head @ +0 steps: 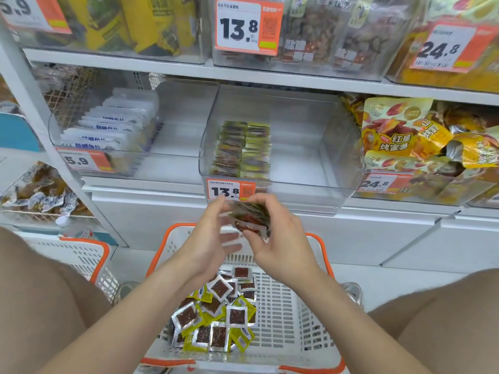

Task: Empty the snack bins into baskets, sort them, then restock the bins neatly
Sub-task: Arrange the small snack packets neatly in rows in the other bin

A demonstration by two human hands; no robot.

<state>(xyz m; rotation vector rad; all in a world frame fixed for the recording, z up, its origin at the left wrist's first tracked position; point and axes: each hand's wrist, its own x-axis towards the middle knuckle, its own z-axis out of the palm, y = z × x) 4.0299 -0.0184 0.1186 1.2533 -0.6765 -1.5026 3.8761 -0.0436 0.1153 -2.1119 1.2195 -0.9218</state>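
A clear plastic bin (310,157) on the middle shelf holds two neat rows of small snack packets (243,148) along its left side. Below it, a white basket with orange rim (286,314) holds a loose pile of yellow and silver snack packets (218,311). My right hand (278,238) grips a small stack of packets (249,215) above the basket, just under the bin's front. My left hand (208,238) is beside the stack with fingers spread, blurred, its fingertips touching or nearly touching the stack.
A bin of white packets (113,130) sits left of the clear bin, and a bin of yellow sweet-potato bags (421,147) sits right. A second white basket (81,257) stands at lower left. My knees frame the basket. A 13.8 price tag (231,190) hangs on the bin front.
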